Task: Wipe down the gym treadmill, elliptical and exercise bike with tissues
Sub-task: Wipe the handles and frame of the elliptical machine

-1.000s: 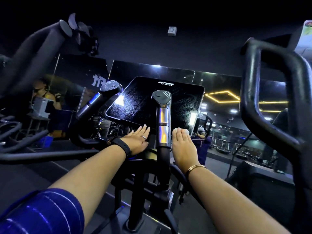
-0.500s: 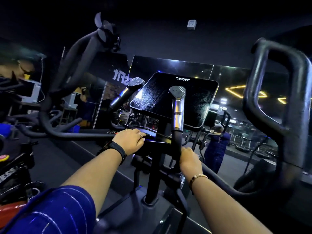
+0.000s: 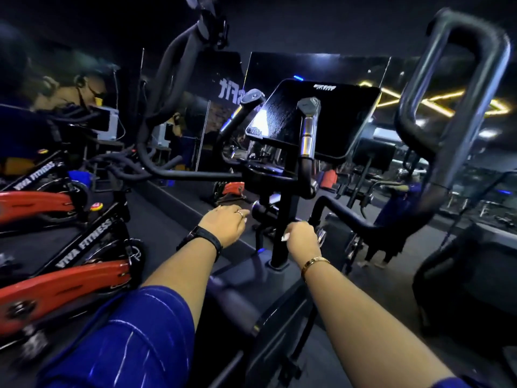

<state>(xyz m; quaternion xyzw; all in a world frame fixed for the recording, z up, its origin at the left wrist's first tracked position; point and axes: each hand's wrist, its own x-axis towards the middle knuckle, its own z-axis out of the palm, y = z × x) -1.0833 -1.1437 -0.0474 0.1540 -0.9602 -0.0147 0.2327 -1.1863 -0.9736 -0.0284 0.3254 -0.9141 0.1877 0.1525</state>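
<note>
Both hands have dropped below the elliptical's console [image 3: 321,119], left hand [image 3: 223,225] loose-fingered, right hand [image 3: 300,236] curled (round what, I cannot tell), its frame [image 3: 282,197] just ahead; bikes [image 3: 64,278] beyond the left hand seemingly left to wipe.

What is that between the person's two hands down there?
The machine's black upright post stands between the left hand and the right hand, with a short black crossbar beside it. The head view shows it.

The left grip [image 3: 225,224] reaches forward, loosely flat; the right grip [image 3: 302,237] is curled.
</note>
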